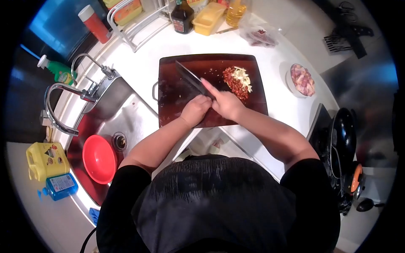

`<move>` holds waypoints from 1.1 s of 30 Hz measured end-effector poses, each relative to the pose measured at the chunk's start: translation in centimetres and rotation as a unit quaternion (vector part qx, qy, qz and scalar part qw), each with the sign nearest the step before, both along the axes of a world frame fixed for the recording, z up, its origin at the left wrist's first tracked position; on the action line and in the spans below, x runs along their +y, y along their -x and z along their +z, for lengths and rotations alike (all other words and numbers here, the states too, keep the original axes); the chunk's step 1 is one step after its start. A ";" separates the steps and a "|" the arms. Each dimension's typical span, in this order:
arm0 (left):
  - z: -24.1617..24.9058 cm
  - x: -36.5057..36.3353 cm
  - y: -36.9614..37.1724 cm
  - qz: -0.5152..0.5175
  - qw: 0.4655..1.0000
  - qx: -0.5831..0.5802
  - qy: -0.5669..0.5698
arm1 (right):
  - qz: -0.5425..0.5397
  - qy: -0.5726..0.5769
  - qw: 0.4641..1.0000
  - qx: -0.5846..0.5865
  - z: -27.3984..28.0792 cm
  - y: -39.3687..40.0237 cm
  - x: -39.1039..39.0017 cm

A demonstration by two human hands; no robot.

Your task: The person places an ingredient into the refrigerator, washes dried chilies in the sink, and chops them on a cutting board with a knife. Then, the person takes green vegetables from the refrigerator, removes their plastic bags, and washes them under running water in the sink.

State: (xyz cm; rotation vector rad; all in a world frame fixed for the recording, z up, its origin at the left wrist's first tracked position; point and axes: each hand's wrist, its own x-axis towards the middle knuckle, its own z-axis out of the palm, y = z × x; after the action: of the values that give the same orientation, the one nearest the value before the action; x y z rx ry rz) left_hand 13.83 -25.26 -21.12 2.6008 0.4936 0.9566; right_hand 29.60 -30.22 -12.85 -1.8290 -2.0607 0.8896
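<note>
My right hand [228, 104] grips a kitchen knife [190, 76], its index finger stretched along the blade. The broad dark blade points away and to the left over the dark red cutting board [173, 99]. My left hand [196, 110] is closed beside the knife's near end, its fingertips against my right hand; whether it holds anything is hidden. To the right on the board lies a heap of chopped red chili [230, 78], with pale chopped strips [242, 78] on top. Small bits are scattered on the board.
A bowl of cut raw meat [303, 81] stands right of the board. At left is a steel sink [135, 111] with a red basin [99, 159] and faucets [59, 107]. Bottles, a yellow tub [209, 19] and a plastic bag [259, 33] line the back. A black wok [344, 130] is at right.
</note>
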 end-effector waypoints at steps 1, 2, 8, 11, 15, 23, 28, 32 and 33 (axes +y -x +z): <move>0.0 0.0 0.1 0.001 1.000 0.006 -0.007 | -0.018 0.023 0.999 0.042 0.3 0.1 0.8; 0.1 0.0 0.3 -0.002 1.000 0.009 -0.004 | -0.037 0.042 0.995 0.083 0.8 0.2 1.2; 0.6 -0.4 0.4 -0.004 1.000 0.021 0.016 | -0.009 0.153 0.983 0.105 4.7 -1.3 -1.6; -0.1 0.1 0.2 -0.003 1.000 -0.008 0.001 | -0.005 0.032 0.998 0.061 0.6 -0.2 -0.8; 1.0 -0.1 0.9 -0.037 0.999 0.010 0.034 | -0.134 0.123 0.963 0.201 1.7 0.2 1.3; 3.2 0.7 9.0 0.324 0.922 -0.172 0.121 | -0.077 0.213 0.940 0.256 2.1 3.7 -2.4; 1.5 1.2 12.9 0.334 0.924 -0.150 0.109 | -0.202 0.144 0.915 0.318 -0.2 -1.4 -2.5; 1.3 0.6 13.9 0.328 0.929 -0.143 0.097 | -0.289 0.124 0.903 0.294 0.0 -5.4 -3.1; 1.4 0.3 13.9 0.328 0.931 -0.131 0.090 | -0.296 0.099 0.907 0.284 0.1 -5.3 -3.0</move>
State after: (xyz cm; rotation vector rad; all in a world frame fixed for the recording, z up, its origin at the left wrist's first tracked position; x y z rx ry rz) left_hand -0.06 -24.92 -19.68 2.1124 1.3491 1.3509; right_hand 34.87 -33.25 -12.77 -1.8286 -1.0145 1.2696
